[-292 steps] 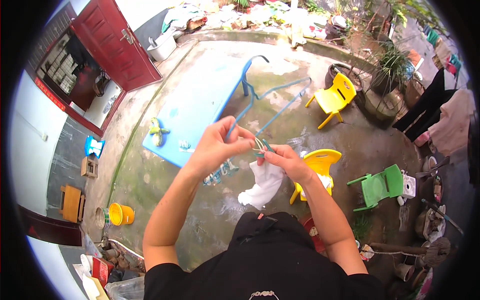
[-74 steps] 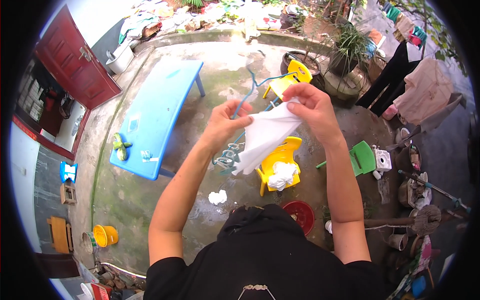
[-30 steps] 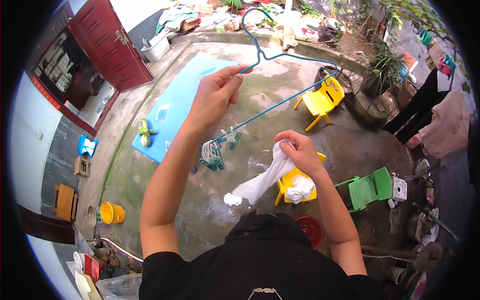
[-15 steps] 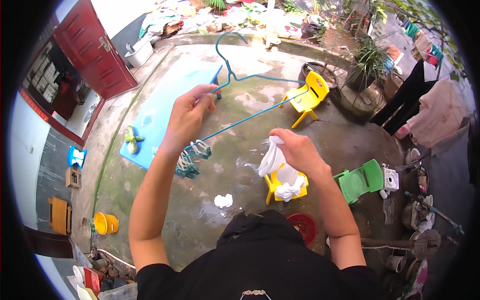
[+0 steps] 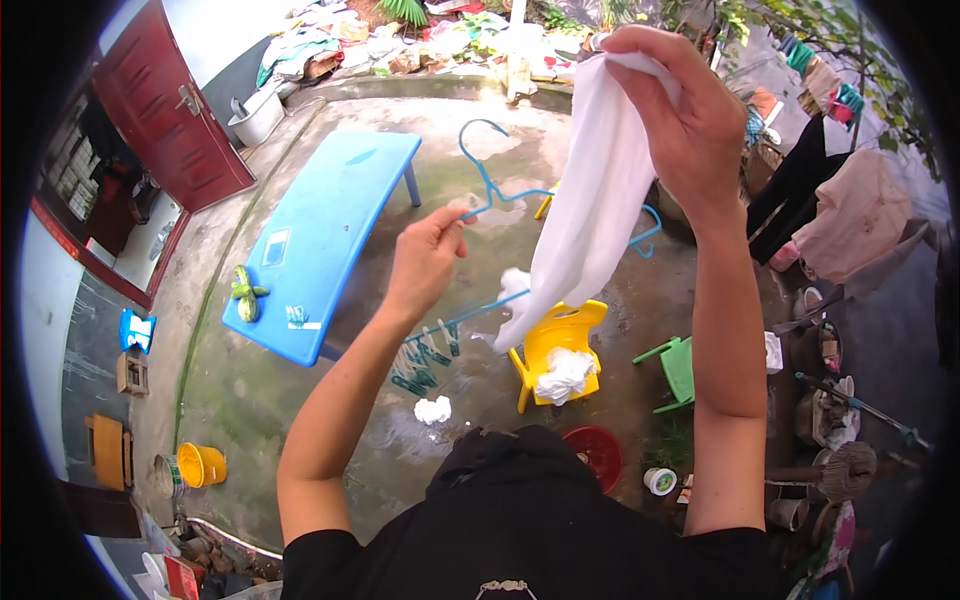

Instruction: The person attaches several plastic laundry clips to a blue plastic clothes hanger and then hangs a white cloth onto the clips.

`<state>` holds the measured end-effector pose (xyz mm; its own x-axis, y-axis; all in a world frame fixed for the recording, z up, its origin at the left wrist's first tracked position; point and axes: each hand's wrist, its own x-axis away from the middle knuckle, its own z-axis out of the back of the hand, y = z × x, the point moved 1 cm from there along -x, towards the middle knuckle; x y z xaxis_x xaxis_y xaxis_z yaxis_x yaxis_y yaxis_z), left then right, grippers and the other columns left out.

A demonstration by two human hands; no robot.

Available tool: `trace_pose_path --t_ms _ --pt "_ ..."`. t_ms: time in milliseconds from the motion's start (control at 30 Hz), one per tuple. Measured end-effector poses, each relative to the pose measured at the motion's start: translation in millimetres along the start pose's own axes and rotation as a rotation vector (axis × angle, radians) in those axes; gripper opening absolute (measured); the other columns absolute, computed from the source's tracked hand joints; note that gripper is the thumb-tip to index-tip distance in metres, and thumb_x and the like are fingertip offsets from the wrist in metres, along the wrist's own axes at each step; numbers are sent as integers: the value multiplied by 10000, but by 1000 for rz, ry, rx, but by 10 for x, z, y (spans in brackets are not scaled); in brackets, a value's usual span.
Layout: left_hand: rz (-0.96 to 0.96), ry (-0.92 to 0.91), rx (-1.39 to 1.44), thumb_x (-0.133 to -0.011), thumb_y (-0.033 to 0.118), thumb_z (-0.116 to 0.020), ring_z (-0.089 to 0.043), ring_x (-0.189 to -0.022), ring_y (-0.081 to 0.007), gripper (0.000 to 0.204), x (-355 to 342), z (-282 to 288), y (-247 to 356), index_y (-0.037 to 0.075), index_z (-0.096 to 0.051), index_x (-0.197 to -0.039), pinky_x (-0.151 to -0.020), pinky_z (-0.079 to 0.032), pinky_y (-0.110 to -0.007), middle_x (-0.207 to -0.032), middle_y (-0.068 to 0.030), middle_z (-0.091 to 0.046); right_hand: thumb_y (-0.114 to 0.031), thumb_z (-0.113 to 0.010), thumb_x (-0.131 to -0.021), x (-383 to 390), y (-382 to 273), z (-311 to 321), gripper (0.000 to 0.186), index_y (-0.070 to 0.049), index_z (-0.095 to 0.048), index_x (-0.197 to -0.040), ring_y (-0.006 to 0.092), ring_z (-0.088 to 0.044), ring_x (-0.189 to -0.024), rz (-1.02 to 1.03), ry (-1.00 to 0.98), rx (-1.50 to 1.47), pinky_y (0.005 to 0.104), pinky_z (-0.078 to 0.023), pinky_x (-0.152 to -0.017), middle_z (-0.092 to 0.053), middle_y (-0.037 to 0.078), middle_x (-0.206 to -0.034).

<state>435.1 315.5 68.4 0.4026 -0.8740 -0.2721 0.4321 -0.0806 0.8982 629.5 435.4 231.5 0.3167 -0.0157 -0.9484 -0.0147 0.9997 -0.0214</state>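
My left hand (image 5: 430,255) is closed around one arm of a blue clothes hanger (image 5: 489,188), held out in front of me with its hook up. Several green clothespins (image 5: 425,362) dangle from the hanger's lower bar at its left end. Raised high on the right, my right hand (image 5: 690,125) pinches the top of a long white cloth (image 5: 598,185). The cloth hangs down in front of the hanger and hides part of its bar; whether they touch I cannot tell. Below, a crumpled white cloth (image 5: 567,375) lies on a small yellow chair (image 5: 552,337).
A blue table (image 5: 335,215) bearing green gourds (image 5: 247,295) stands at the left. A white crumpled piece (image 5: 433,409) lies on the wet floor. Close to me are a red basin (image 5: 604,460) and a green chair (image 5: 676,372). Dark trousers (image 5: 795,190) hang at the right.
My right hand has risen up and to the right, and the bunched white cloth now hangs stretched out. My left hand has shifted right and down with the hanger.
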Motion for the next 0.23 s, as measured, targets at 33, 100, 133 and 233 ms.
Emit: trace_pose_path --t_ms 33,100,133,233 --pt "-7 1 7 -910 92 -483 -475 -632 -63 218 25 -38 14 1 -620 -1052 -593 -374 -210 -649 -3 -549 -26 -599 -863 -23 -33 -16 145 -32 -611 -1007 83 -591 -816 -101 -36 -91 213 -469 -728 -647 36 -918" --pt "41 70 -59 -914 101 -480 -474 -622 -67 212 52 -84 28 13 -624 -1042 -587 -376 -213 -645 -4 -550 -60 -595 -876 -95 -128 5 143 -40 -610 -1017 68 -578 -819 -170 -60 2 205 -459 -729 -642 29 -917" --pt "49 131 -59 -917 105 -478 -477 -625 -69 224 69 -97 -4 42 -619 -1079 -593 -380 -217 -652 -14 -556 -93 -591 -889 -98 -150 15 147 -48 -609 -1027 53 -566 -821 -252 -81 85 198 -450 -731 -636 22 -916" --pt "-16 90 17 -917 93 -473 -495 -693 -60 308 21 -58 -10 85 -558 -1213 -632 -382 -208 -701 -28 -568 -119 -583 -901 -87 -53 9 188 -64 -587 -1081 64 -568 -846 -293 -128 -160 197 -441 -770 -640 39 -921"
